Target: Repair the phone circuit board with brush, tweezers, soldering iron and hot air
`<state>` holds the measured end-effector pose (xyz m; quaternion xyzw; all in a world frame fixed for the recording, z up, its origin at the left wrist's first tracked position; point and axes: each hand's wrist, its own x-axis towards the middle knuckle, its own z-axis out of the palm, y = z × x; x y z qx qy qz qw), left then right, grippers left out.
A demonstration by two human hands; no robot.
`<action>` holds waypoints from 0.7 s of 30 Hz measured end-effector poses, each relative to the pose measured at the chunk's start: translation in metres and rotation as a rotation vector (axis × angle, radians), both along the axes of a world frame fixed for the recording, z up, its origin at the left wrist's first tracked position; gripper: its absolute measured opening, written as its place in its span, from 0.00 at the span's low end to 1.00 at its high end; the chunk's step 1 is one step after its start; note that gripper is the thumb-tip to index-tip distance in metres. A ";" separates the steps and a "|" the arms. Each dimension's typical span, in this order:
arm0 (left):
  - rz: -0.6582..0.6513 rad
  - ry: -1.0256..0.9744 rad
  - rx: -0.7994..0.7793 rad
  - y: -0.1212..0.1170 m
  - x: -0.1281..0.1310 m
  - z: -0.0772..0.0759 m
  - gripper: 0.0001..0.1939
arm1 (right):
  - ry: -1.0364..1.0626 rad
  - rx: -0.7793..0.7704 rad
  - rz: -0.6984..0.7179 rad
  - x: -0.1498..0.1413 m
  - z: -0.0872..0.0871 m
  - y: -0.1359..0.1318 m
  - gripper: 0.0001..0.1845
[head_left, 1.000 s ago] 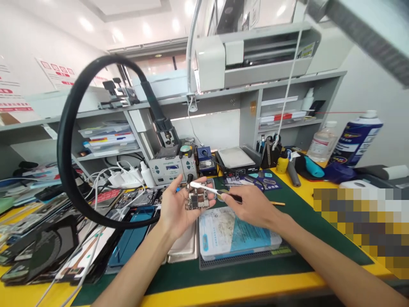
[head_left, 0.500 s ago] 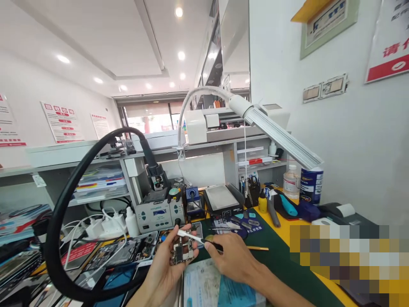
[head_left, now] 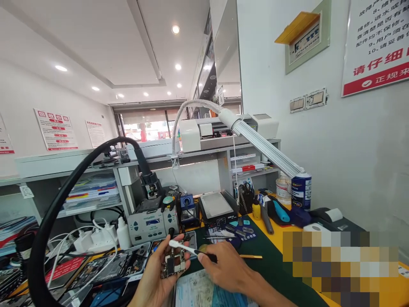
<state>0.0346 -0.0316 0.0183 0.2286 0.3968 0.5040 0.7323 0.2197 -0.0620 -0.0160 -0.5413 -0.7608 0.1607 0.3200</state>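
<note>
My left hand (head_left: 155, 275) is closed around the edges of a small phone circuit board (head_left: 171, 265), its face turned up toward me. In my right hand (head_left: 226, 266) I grip a toothbrush (head_left: 185, 247) with a white head and neck and a black handle. Its head lies over the upper part of the board, by my left fingertips; whether the bristles touch the board I cannot tell. Below both hands is a worn, pale blue-and-white flat item (head_left: 194, 290) on the green mat (head_left: 271, 279).
A hot-air station (head_left: 148, 226) with a thick black hose (head_left: 53, 209) arches at the left. Phone parts (head_left: 108, 266) crowd the left side. Behind are a flat black-framed device (head_left: 217, 207), a yellow bottle (head_left: 256, 210) and a blue can (head_left: 301, 191). A lamp (head_left: 265, 147) hangs above.
The camera view has tilted up and turned slightly right, so everything sits lower and further left. Both hands keep their hold on the circuit board and toothbrush, with little other movement.
</note>
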 end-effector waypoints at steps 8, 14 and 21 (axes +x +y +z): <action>-0.024 0.114 0.107 0.005 -0.002 -0.008 0.13 | -0.079 0.081 -0.059 0.001 -0.003 0.001 0.22; 0.012 0.124 0.085 0.015 -0.003 -0.018 0.12 | -0.135 0.186 -0.112 0.002 -0.011 0.004 0.20; -0.055 0.033 0.113 0.014 -0.008 -0.016 0.12 | 0.126 -0.111 0.129 0.005 -0.006 0.008 0.25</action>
